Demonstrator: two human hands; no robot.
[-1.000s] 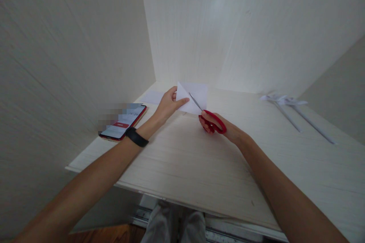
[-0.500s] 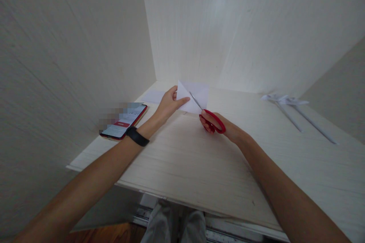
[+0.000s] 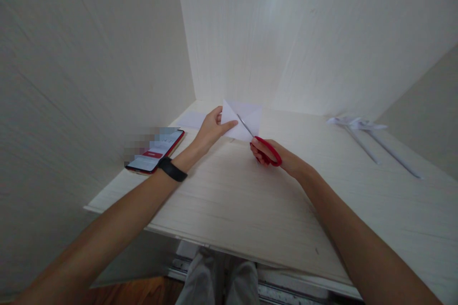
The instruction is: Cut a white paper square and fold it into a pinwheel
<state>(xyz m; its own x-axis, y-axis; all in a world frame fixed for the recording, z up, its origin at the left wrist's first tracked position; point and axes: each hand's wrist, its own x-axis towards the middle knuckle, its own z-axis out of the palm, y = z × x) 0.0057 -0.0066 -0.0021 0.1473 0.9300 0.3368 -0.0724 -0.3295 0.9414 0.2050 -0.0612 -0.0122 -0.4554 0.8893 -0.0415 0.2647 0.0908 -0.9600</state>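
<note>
My left hand point(image 3: 213, 127) pinches a white sheet of paper point(image 3: 250, 109) by its left side, thumb on top and fingers behind. A crease or cut line slants across the sheet from its top left corner. My right hand point(image 3: 266, 151) grips red-handled scissors point(image 3: 272, 151), whose handle loops circle my fingers. The scissors' silver blade lies over the paper and points up and left, its tip close to my left thumb. Whether the blades are parted I cannot tell. A black band point(image 3: 172, 170) is around my left wrist.
A phone point(image 3: 153, 152) with a lit screen and red edge lies left, beside my left forearm. Another white paper point(image 3: 190, 119) lies behind my left hand. Two white paper sticks point(image 3: 391, 154) with folded tops rest at the right. Pale walls enclose the white tabletop point(image 3: 229, 200).
Almost nothing differs. The whole view has shifted by a few pixels, while both hands, the paper and the scissors keep nearly the same places relative to each other.
</note>
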